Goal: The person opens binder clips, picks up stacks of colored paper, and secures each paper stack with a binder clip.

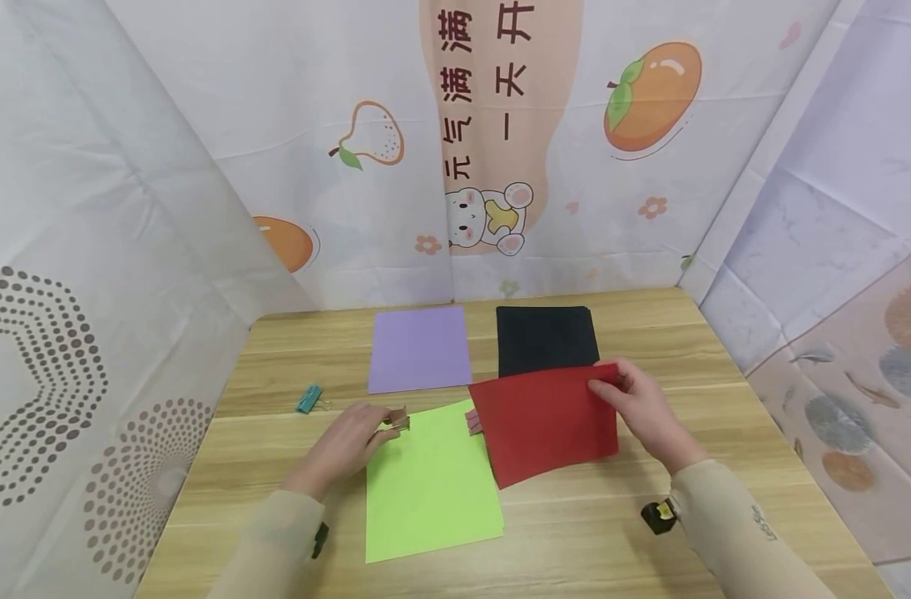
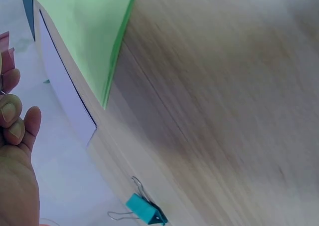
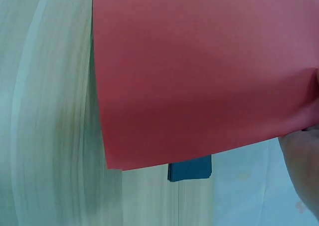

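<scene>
Red paper, pinched in the right hand, hangs right of the green paper, not yet laid flat. The left hand pinches a clip; whether it bites the green paper is unclear. Purple paper lies far.

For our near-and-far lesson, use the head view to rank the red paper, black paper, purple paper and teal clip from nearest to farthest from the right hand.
1. Red paper: pinched by the right hand.
2. Black paper: behind the red paper.
3. Purple paper: left of the black paper.
4. Teal clip: farthest left.
</scene>
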A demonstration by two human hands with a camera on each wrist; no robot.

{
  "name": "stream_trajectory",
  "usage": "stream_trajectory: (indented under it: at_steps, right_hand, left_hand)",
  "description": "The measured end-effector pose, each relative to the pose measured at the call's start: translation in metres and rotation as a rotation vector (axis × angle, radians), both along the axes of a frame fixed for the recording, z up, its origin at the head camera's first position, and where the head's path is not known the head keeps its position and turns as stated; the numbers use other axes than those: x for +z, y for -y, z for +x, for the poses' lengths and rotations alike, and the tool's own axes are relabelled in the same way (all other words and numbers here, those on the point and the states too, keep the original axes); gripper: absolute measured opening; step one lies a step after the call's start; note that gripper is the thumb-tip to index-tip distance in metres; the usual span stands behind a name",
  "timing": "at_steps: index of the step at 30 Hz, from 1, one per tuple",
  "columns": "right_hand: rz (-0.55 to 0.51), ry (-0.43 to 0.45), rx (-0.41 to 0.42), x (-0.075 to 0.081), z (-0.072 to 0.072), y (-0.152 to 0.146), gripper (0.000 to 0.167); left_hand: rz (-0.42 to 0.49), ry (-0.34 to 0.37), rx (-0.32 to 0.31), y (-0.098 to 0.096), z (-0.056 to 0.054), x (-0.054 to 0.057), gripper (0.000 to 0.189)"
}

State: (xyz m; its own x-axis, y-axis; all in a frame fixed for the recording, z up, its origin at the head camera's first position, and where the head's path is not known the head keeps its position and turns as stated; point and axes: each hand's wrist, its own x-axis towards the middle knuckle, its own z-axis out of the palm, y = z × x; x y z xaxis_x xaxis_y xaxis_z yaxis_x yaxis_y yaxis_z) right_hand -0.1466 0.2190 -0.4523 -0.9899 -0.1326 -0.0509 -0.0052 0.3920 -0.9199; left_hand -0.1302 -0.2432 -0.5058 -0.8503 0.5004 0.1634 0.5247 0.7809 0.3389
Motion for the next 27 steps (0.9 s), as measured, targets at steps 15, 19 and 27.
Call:
stream_trajectory:
  at_steps: [15,19,27]
  right_hand:
    - [-0.056,-0.066,0.020,0.001,-0.001,0.007,0.027]
    - [-0.064,-0.072,0.015,0.003,-0.001,0.008,0.026]
    - [-0.080,-0.088,0.013,0.010,0.000,0.009,0.027]
  left_hand:
    - [-0.007,0.022,-0.040,-0.025,-0.003,0.009,0.023]
    - [-0.025,0.021,-0.051,-0.031,-0.003,0.011,0.024]
    - [-0.009,0.016,-0.067,-0.040,-0.004,0.014,0.028]
